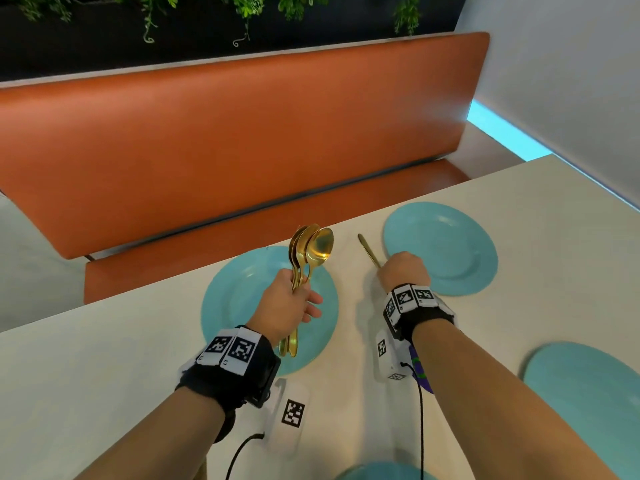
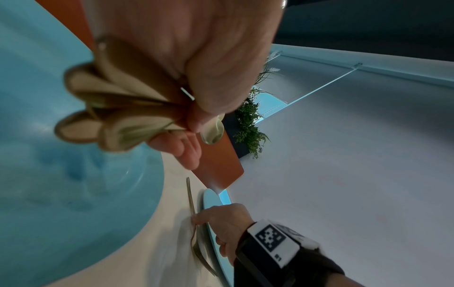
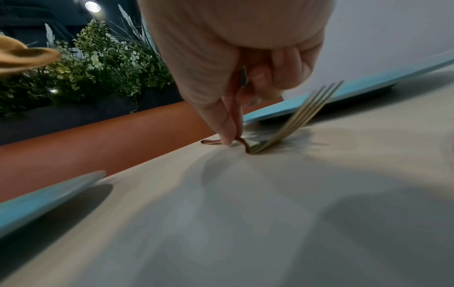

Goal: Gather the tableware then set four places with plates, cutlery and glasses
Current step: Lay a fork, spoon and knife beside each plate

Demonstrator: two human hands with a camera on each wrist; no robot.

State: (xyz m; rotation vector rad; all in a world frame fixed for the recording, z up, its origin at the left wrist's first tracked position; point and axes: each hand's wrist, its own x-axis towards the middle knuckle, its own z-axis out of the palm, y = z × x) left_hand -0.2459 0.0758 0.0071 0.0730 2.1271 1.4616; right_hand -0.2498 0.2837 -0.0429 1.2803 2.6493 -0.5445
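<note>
Right hand [image 1: 403, 270] is pinching a gold fork [image 3: 290, 124] between thumb and fingertip, setting it on the white table [image 1: 121, 358]. The fork lies just left of that hand's nearest teal plate [image 1: 441, 247], handle pointing away from the wrist, tines toward it.

Left hand [image 1: 287, 308] is closed around a bundle of gold spoons [image 1: 311, 249], bowls up, held above the other teal plate [image 1: 242, 299].

To do it well, I'd say: lower the handle end flat, keep the fork parallel to the plate rim and off it, then let go without dragging. Keep the spoon bundle upright so nothing slips.

Right wrist view shows the tines tilted up off the table, fork not yet flat; the head view hides that end behind the hand. Head view alone shows two more plates near the person.
</note>
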